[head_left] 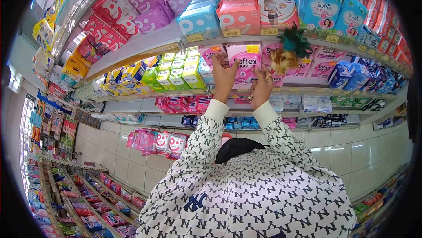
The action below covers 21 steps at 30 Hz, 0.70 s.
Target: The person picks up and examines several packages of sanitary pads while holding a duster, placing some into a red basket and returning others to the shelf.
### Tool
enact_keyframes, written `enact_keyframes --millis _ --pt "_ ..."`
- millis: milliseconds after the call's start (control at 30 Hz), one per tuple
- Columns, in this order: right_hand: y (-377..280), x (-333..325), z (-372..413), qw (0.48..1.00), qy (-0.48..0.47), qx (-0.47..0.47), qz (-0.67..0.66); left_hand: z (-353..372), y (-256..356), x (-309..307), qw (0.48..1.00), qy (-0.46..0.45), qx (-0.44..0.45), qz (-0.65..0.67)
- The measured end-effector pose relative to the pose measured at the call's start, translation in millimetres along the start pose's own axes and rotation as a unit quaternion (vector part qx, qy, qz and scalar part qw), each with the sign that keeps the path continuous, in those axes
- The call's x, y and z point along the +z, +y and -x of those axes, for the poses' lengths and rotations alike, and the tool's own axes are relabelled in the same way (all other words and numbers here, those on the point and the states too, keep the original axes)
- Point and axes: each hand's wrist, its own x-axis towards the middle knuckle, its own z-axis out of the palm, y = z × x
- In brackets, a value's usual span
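Because both hands cover its lower sides in the head view, the pink Softex pack [245,58] shows mainly its upper front. The feather duster [296,42] has its handle largely concealed by the right hand [262,84], which is curled closed around it beside the pack's lower right corner. The left hand [224,77] is half open, with a gap between thumb and fingers, its thumb at the pack's left side; how hard it presses I cannot tell. A black item [239,149] above the patterned top [246,189] is hard to identify, and the lens's dark border cuts off the outer shelves.

The middle shelf holds the pack upright, with green Kotex packs [178,73] to its left and dark blue packs [349,74] farther right. Coral packs [238,11] fill part of the upper shelf [162,33].

The upper shelf's labelled edge [268,32] runs just above the pack, leaving little headroom; bare floor tiles [336,150] lie beyond the right sleeve [283,134].
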Motion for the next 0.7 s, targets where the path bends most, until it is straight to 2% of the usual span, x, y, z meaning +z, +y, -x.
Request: enact_keyframes --millis 100,200,300,400,500,700 --pt "16 -3 -13 0.999 -0.005 -0.045 0.023 1 7 0 0.994 -0.025 -0.016 -0.103" --pt "23 -7 -19 0.997 -0.01 -0.066 0.035 -3 0 5 0.993 0.001 0.027 -0.113" --pt "25 -7 -21 0.996 0.002 -0.072 0.047 -1 -1 8 0.991 0.014 0.028 -0.132" --pt "28 -8 -19 0.991 0.013 -0.097 0.086 0 -2 6 0.992 -0.005 -0.028 -0.121" --pt "35 -13 -23 0.979 -0.021 -0.137 0.146 3 -8 7 0.993 0.008 -0.019 -0.119" --pt "25 1 -25 0.978 -0.002 -0.17 0.117 -4 1 14 0.996 0.019 0.019 -0.089"
